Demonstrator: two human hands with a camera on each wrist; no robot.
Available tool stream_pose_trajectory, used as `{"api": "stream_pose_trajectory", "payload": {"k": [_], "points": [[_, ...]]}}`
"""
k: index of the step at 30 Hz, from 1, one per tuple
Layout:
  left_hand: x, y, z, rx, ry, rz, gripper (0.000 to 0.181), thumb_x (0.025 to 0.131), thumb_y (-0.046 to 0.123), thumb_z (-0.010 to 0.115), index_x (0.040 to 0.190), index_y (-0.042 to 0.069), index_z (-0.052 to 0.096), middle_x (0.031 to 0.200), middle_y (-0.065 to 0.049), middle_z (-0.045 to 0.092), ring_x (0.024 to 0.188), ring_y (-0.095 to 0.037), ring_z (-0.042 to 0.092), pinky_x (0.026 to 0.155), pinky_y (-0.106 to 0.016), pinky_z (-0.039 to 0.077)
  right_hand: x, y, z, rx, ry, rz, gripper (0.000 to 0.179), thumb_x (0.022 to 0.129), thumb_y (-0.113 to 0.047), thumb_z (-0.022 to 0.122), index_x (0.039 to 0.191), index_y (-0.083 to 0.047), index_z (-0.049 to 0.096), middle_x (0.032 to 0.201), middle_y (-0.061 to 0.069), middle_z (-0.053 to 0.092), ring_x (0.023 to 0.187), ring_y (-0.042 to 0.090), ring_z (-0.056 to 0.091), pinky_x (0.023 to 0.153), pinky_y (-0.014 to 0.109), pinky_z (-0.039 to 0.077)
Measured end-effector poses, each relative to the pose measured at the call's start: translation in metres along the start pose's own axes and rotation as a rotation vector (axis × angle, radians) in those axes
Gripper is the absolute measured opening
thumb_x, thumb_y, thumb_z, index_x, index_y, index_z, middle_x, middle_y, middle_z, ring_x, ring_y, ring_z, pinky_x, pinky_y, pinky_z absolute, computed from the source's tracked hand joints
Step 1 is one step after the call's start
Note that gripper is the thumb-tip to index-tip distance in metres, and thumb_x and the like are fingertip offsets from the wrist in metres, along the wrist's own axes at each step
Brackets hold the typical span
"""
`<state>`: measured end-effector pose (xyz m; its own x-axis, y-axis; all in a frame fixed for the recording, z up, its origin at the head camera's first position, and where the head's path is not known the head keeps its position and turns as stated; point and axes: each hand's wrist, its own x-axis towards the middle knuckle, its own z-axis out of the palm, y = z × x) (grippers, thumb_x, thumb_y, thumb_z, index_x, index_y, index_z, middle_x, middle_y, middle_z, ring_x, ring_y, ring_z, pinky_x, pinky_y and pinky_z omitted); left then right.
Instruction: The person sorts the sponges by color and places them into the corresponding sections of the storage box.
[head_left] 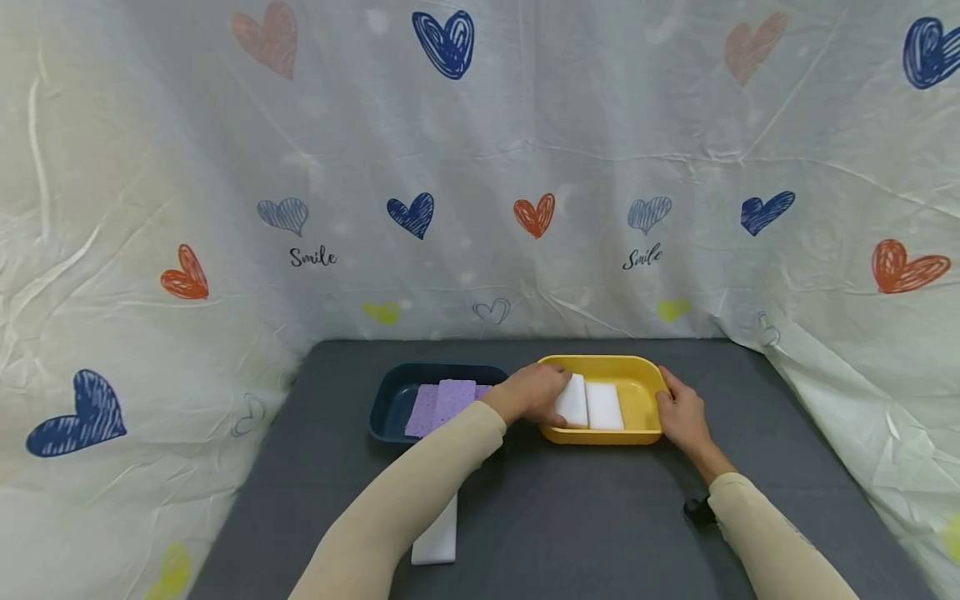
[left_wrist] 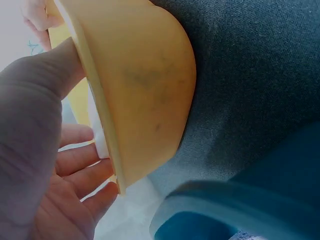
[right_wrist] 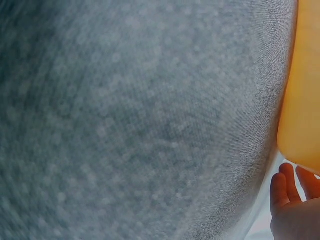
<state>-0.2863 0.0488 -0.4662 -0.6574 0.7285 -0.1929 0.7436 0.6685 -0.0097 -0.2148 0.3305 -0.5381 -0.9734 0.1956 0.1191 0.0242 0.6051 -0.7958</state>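
In the head view my left hand [head_left: 534, 392] reaches over the left end of a yellow tray [head_left: 641, 379]. Its thumb and fingers span a white sponge block [head_left: 573, 402], holding it by its two ends inside the tray. A second white block [head_left: 604, 406] lies right beside it. At the tray's right end my right hand [head_left: 682, 412] grips the rim. The left wrist view shows the thumb [left_wrist: 62, 67] over the yellow rim, with fingertips by the white block [left_wrist: 98, 131]. Only fingertips of the right hand [right_wrist: 300, 205] appear beside the tray wall in the right wrist view.
Left of the yellow tray stands a dark blue tray [head_left: 390, 400] holding purple sponges [head_left: 454, 400]. Another white block [head_left: 437, 537] lies on the grey table [head_left: 585, 517], partly hidden by my left forearm. A curtain with printed hearts [head_left: 480, 167] hangs behind.
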Motion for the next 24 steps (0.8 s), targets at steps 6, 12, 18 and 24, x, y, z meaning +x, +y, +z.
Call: {"api": "stream_pose_trajectory", "payload": {"k": [6,12,18,24], "points": [[0.008,-0.001,0.006,0.013,-0.027,0.006,0.075,0.095,0.059,0.08,0.147,0.008,0.062,0.137,-0.005,0.073,0.13,-0.02,0.066,0.124,-0.036,0.045,0.0,0.001,0.001,-0.014,0.016,-0.003,0.057,0.111,-0.009,0.041,0.167,0.004,0.038,0.167,0.029,0.045,0.151,0.047,0.05,0.123,0.063,0.042],[0.011,-0.002,0.011,-0.012,-0.035,0.014,0.073,0.096,0.058,0.08,0.146,0.008,0.063,0.138,-0.005,0.073,0.13,-0.02,0.066,0.125,-0.035,0.044,0.001,0.0,0.003,-0.016,0.029,-0.003,0.056,0.111,-0.009,0.043,0.165,0.004,0.041,0.164,0.03,0.048,0.148,0.049,0.053,0.121,0.065,0.044],[0.01,-0.002,0.01,-0.011,-0.049,0.006,0.082,0.097,0.06,0.077,0.157,0.008,0.054,0.155,-0.007,0.064,0.144,-0.022,0.059,0.132,-0.037,0.033,0.0,-0.001,0.002,-0.015,0.035,-0.004,0.056,0.111,-0.008,0.044,0.166,0.003,0.042,0.165,0.028,0.049,0.146,0.048,0.055,0.12,0.063,0.045],[0.009,-0.001,0.011,-0.017,-0.034,0.015,0.083,0.098,0.058,0.077,0.16,0.009,0.052,0.16,-0.007,0.06,0.147,-0.023,0.057,0.13,-0.036,0.037,-0.001,-0.002,0.002,-0.015,0.029,0.01,0.056,0.111,-0.009,0.044,0.166,0.002,0.042,0.165,0.028,0.048,0.148,0.047,0.053,0.121,0.062,0.045]]}}
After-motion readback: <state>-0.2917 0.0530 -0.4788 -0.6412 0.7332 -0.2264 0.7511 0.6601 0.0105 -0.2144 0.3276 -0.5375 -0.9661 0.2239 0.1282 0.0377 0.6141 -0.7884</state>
